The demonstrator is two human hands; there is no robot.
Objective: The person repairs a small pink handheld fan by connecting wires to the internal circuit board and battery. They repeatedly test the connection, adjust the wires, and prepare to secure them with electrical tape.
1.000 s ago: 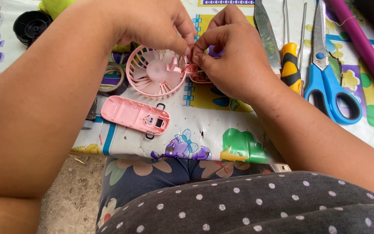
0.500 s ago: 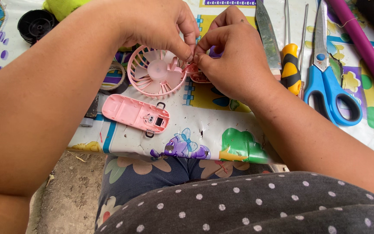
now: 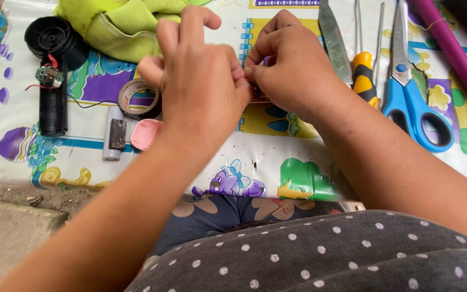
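My left hand (image 3: 201,92) and my right hand (image 3: 293,70) meet fingertip to fingertip above a colourful patterned mat (image 3: 255,162). Both pinch a small fan part (image 3: 259,98), of which only a pinkish sliver shows under the right hand. The left hand hides most of what lies beneath it. A pink plastic piece (image 3: 147,134) pokes out at its left edge, beside a roll of tape (image 3: 135,97) and a white cylindrical cell (image 3: 114,139).
On the left lie a black round housing (image 3: 49,35), a black cylinder (image 3: 53,111) and a small wired circuit board (image 3: 48,75). A green cloth (image 3: 131,21) lies at the top. To the right are a blade (image 3: 333,40), a yellow-handled screwdriver (image 3: 363,75), blue scissors (image 3: 417,108) and a purple rod (image 3: 455,48).
The view has shifted left and closer. My left hand now covers the pink fan grille and the pink casing that lay in plain sight before. Both hands still pinch together.
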